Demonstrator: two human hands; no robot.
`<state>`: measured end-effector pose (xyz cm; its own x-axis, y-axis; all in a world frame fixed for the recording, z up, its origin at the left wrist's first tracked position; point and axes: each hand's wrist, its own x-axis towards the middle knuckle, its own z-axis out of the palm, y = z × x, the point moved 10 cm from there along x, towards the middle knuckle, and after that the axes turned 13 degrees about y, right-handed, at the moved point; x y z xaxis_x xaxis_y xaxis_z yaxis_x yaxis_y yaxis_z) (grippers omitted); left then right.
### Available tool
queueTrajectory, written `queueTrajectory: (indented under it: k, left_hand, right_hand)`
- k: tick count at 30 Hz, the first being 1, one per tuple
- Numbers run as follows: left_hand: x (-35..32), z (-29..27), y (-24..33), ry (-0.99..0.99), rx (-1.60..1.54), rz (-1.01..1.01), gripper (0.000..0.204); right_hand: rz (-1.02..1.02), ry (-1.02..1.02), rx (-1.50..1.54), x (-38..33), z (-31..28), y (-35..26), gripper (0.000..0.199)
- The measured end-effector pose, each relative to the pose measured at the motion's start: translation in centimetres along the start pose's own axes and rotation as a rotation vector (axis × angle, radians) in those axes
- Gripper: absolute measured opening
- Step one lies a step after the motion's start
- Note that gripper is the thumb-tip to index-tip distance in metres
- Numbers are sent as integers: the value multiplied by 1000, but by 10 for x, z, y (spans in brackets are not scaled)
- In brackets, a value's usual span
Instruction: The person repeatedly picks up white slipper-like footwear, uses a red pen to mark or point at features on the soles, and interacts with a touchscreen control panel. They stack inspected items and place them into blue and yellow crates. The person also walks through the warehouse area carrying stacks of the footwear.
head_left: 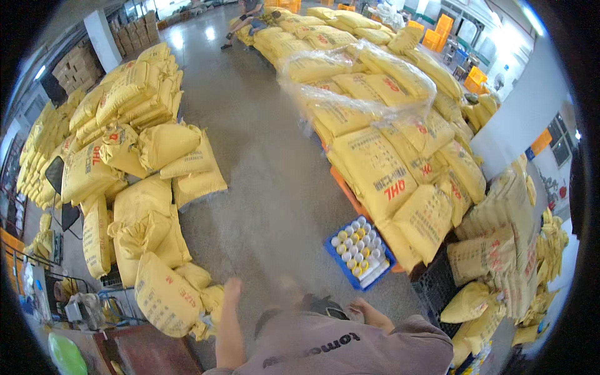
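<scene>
My left forearm reaches up from the lower edge, ending in my left hand (pixel 232 286), which is held over the floor near the yellow sacks. Its fingers are too small and foreshortened to read. At the right of my grey-brown shirt (pixel 337 350), my right hand (pixel 361 306) is partly seen, with its fingers indistinct. It is nearest to a blue tray (pixel 361 285) of white and yellow round pieces, which stands apart from it on the floor. A dark shape (pixel 324 305) shows just past my shirt; I cannot tell what it is.
Yellow sacks (pixel 165 294) are stacked along the left, and a larger stack (pixel 375 165), partly under clear plastic film (pixel 356 109), rests on an orange pallet (pixel 347 190) at right. A grey floor aisle (pixel 244 137) runs between them. Far ahead, a person (pixel 245 17) sits beside the sacks.
</scene>
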<state>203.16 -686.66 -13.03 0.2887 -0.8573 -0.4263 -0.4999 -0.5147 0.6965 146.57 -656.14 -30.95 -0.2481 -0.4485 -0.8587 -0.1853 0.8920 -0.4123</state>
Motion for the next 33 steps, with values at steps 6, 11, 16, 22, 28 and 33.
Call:
queueTrajectory:
  k: [6, 11, 16, 22, 28, 33]
  left_hand:
    - [53, 20, -90, -135, 196, -569, 29]
    - [237, 28, -2, -150, 241, -565, 29]
    - [475, 39, 160, -237, 578, 34, 31]
    - [902, 48, 527, -6, 83, 75, 33]
    - [1119, 67, 814, 2, -495, 183, 41]
    - [1172, 78, 742, -104, 1, -201, 24]
  right_hand:
    - [-788, 283, -601, 118, -5, -509, 25]
    - [-816, 270, -435, 193, -1, -763, 27]
    - [-728, 85, -934, 299, -11, -869, 30]
    - [-573, 134, -682, 416, -52, -947, 32]
    - [151, 68, -301, 524, -105, -1050, 36]
    - [-320, 26, -676, 661, -133, -1338, 27]
